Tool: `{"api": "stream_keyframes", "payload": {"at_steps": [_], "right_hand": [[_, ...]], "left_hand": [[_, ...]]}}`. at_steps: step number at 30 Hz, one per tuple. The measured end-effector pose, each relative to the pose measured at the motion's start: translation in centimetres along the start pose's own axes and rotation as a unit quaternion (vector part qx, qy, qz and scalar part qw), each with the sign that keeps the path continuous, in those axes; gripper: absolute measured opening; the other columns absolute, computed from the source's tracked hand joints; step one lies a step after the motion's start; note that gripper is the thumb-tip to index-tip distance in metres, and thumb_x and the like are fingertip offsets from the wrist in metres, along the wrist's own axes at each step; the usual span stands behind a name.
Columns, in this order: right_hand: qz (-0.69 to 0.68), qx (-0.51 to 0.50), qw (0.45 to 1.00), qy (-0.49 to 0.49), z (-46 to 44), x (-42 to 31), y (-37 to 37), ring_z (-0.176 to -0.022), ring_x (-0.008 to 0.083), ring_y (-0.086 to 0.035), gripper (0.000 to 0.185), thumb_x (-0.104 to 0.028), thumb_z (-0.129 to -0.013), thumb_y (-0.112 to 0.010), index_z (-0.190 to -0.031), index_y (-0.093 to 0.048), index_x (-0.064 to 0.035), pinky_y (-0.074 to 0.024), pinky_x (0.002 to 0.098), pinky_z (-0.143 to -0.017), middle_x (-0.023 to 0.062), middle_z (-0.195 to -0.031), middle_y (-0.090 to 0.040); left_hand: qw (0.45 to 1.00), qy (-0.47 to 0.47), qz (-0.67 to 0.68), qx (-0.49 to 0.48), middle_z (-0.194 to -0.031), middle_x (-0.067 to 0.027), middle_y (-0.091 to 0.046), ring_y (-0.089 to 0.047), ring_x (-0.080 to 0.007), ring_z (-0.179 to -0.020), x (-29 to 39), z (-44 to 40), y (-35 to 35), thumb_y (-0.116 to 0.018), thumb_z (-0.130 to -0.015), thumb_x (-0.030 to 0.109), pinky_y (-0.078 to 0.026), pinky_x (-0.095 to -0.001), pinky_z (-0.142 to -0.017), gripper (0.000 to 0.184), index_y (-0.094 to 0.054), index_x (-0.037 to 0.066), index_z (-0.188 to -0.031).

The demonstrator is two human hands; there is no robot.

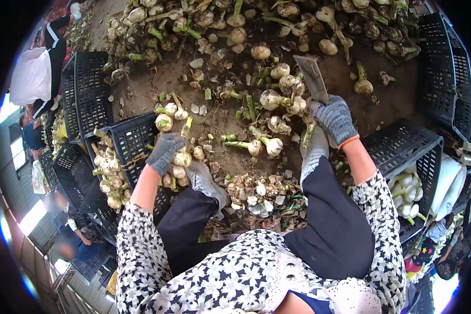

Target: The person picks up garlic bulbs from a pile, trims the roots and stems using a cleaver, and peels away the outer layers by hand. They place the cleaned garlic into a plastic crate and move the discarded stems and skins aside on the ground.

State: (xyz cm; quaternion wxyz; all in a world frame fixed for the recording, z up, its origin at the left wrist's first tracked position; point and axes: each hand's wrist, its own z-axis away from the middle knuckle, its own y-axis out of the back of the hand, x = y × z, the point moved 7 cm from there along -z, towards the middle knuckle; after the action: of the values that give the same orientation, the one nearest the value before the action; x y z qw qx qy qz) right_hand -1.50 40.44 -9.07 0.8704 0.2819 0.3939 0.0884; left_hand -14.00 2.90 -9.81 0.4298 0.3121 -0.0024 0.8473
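Note:
My left hand (166,153), in a grey knit glove, is curled at the edge of a small pile of garlic bulbs by my left shoe. A pale garlic bulb (182,159) sits against its fingers, and the glove partly covers it. My right hand (334,120), also gloved, is wrapped round a broad-bladed knife (313,78), whose blade points up and away from me. The knife's handle is hidden in the glove. Just left of that hand lies a cluster of garlic bulbs (291,85) with cut stems.
Heaped garlic with long stems (238,35) covers the far ground. A black crate (133,138) stands left, beside a crate of trimmed bulbs (109,165). Another crate (403,144) is at right, near white bulbs (405,191). Peelings (259,192) lie between my shoes. People work at far left.

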Motion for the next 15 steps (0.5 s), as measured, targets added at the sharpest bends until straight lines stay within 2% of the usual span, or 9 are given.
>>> {"api": "stream_keyframes", "payload": {"at_steps": [1, 3, 4, 5, 7, 10, 13, 14, 15], "right_hand": [[-0.003, -0.002, 1.0, 0.004, -0.1, -0.4, -0.3, -0.067, 0.0284, -0.058, 0.031, -0.032, -0.068, -0.053, -0.085, -0.062, -0.0072, -0.045, 0.0352, -0.063, 0.0152, -0.068, -0.059], [0.106, 0.007, 0.98, 0.168, 1.1, -3.8, -1.4, -0.064, 0.0277, -0.058, 0.028, -0.031, -0.07, -0.052, -0.087, -0.062, -0.0105, -0.0451, 0.0347, -0.06, 0.0135, -0.066, -0.059], [0.118, -0.046, 0.977, 0.17, 1.3, -4.7, -2.6, -0.062, 0.0271, -0.057, 0.025, -0.03, -0.072, -0.052, -0.088, -0.062, -0.0131, -0.0452, 0.0345, -0.057, 0.0121, -0.065, -0.058], [0.077, 0.003, 0.964, 0.254, 2.0, -6.0, -2.3, -0.059, 0.0263, -0.057, 0.021, -0.027, -0.073, -0.052, -0.086, -0.062, -0.0143, -0.0453, 0.0347, -0.056, 0.0111, -0.065, -0.058], [0.126, 0.017, 0.944, 0.303, 3.1, -8.2, -1.6, -0.058, 0.0258, -0.057, 0.018, -0.025, -0.072, -0.053, -0.084, -0.062, -0.0146, -0.0453, 0.0355, -0.055, 0.0108, -0.064, -0.058], [0.063, 0.058, 0.93, 0.357, 4.3, -9.9, 0.3, -0.06, 0.0262, -0.057, 0.017, -0.023, -0.072, -0.053, -0.084, -0.062, -0.0146, -0.0453, 0.0363, -0.056, 0.0102, -0.066, -0.059], [0.192, -0.001, 0.931, 0.31, 3.4, -8.7, -1.2, -0.062, 0.0281, -0.057, 0.018, -0.02, -0.072, -0.051, -0.084, -0.062, -0.0138, -0.0454, 0.0373, -0.058, 0.0121, -0.067, -0.058], [0.298, -0.097, 0.914, 0.258, 0.5, -4.8, -3.4, -0.067, 0.0294, -0.057, 0.02, -0.021, -0.071, -0.05, -0.083, -0.062, -0.011, -0.0456, 0.0376, -0.062, 0.0152, -0.072, -0.059], [0.297, -0.09, 0.914, 0.259, 0.4, -3.9, -2.8, -0.067, 0.0294, -0.057, 0.02, -0.021, -0.071, -0.05, -0.083, -0.062, -0.011, -0.0456, 0.0376, -0.062, 0.0152, -0.072, -0.059]], "left_hand": [[0.997, -0.014, 0.074, -0.023, -0.074, -0.0023, -0.057, -0.055, -0.0108, -0.064, 1.6, 0.2, -1.2, -0.057, -0.076, 0.011, -0.047, -0.0234, -0.055, 0.015, -0.056, -0.001, -0.086], [0.972, -0.028, 0.225, -0.064, -0.077, -0.0027, -0.058, -0.056, -0.0107, -0.068, 4.3, 1.8, -4.5, -0.06, -0.074, 0.013, -0.047, -0.021, -0.061, 0.02, -0.057, 0.0, -0.089], [0.97, 0.01, 0.228, -0.079, -0.077, -0.0035, -0.058, -0.057, -0.0118, -0.069, 5.5, 1.8, -6.5, -0.06, -0.073, 0.013, -0.047, -0.0219, -0.062, 0.023, -0.056, 0.0, -0.091], [0.967, 0.042, 0.23, -0.097, -0.078, -0.0043, -0.058, -0.057, -0.013, -0.07, 6.9, 1.1, -8.4, -0.06, -0.073, 0.014, -0.048, -0.0227, -0.062, 0.025, -0.056, 0.0, -0.093], [0.944, -0.013, 0.263, -0.2, -0.081, -0.005, -0.058, -0.058, -0.0145, -0.074, 8.1, -1.2, -11.9, -0.061, -0.072, 0.014, -0.048, -0.0246, -0.066, 0.029, -0.054, -0.001, -0.097], [0.943, -0.131, 0.237, -0.194, -0.085, -0.0057, -0.058, -0.057, -0.0136, -0.076, 12.4, 0.6, -13.8, -0.062, -0.072, 0.014, -0.047, -0.0246, -0.068, 0.029, -0.055, 0.0, -0.096], [0.927, -0.103, 0.278, -0.23, -0.088, -0.0059, -0.058, -0.056, -0.0139, -0.077, 13.6, 0.9, -14.8, -0.063, -0.07, 0.014, -0.046, -0.0248, -0.068, 0.03, -0.055, -0.001, -0.095], [0.904, -0.093, 0.295, -0.295, -0.087, -0.0063, -0.058, -0.056, -0.0139, -0.075, 13.9, 1.4, -15.2, -0.065, -0.068, 0.014, -0.046, -0.025, -0.066, 0.031, -0.056, -0.002, -0.093], [0.922, -0.159, 0.242, -0.256, -0.082, -0.0064, -0.06, -0.057, -0.0133, -0.071, 14.7, 1.8, -14.2, -0.064, -0.069, 0.015, -0.046, -0.0243, -0.063, 0.027, -0.057, -0.001, -0.089]]}}
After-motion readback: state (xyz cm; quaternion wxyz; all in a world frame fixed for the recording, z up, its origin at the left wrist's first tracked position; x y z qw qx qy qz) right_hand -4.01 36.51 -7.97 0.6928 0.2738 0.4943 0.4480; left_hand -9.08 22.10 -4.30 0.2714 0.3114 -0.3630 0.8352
